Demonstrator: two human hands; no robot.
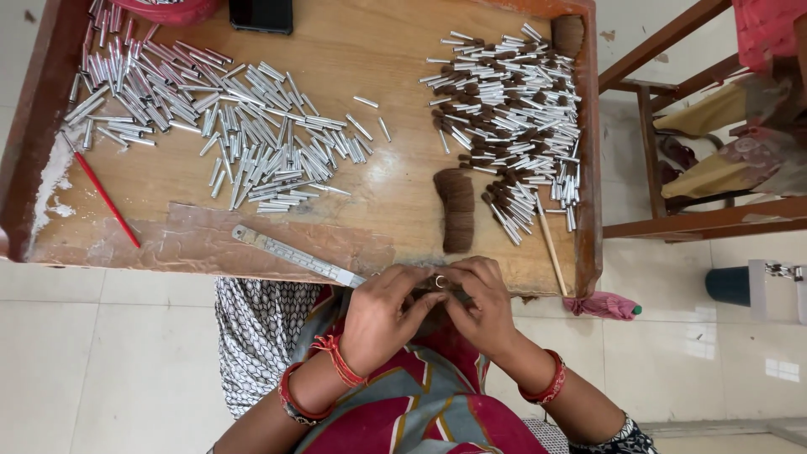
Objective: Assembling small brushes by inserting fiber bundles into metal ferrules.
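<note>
**Head view: both hands working a metal tube at the table edge**

Left hand [382, 313] and right hand [482, 304] meet, fingertips pinching a small silver tube [440, 282] over the near rim of the wooden table [353, 50]. Beyond lie a steel ruler [296, 256], a brown bristle bundle [457, 210], filled tubes [513, 109] and empty tubes [227, 118].

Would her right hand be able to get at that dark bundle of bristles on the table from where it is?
Probably yes. The bristle bundle lies just beyond the right hand, with bare wood between them. But both hands are pinching a small metal tube, so the right would have to let go first.
</note>
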